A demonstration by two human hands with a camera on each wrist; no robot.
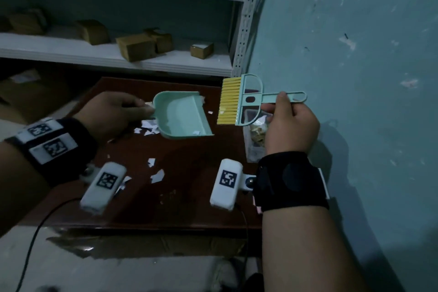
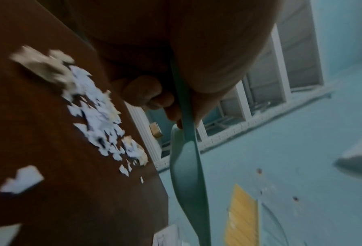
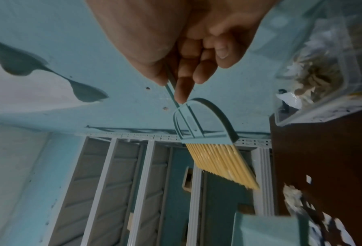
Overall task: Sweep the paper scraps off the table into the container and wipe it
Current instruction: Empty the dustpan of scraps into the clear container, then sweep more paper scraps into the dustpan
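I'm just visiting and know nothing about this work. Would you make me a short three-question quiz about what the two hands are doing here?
1. True or false: the dustpan is resting flat on the table.
2. Which hand holds the brush? A) the left hand B) the right hand C) neither
3. Fill in: white paper scraps lie on the table, and more sit in the clear ______ at its right edge.

Key:
1. False; it is held up, tilted, with a few scraps inside.
2. B; the left hand grips the dustpan's handle.
3. container
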